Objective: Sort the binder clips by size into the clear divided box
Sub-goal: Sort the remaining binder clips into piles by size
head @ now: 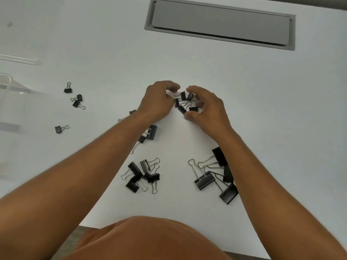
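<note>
A cluster of small black binder clips (185, 103) lies on the white table between my two hands. My left hand (159, 102) curls its fingers round the cluster's left side. From the right, my right hand (208, 107) cups it, thumb below and fingers above. A pile of medium clips (142, 175) sits nearer me in the middle. Large clips (216, 175) lie beside my right forearm. The clear divided box (11, 87) is at the far left edge, only partly in view.
Loose small clips (75, 98) lie left of the hands near the box, one more (61, 128) lower down. A few clips (151, 132) show under my left forearm. A grey hatch (219, 25) is set in the table at the back. A clear lid (18, 60) lies behind the box.
</note>
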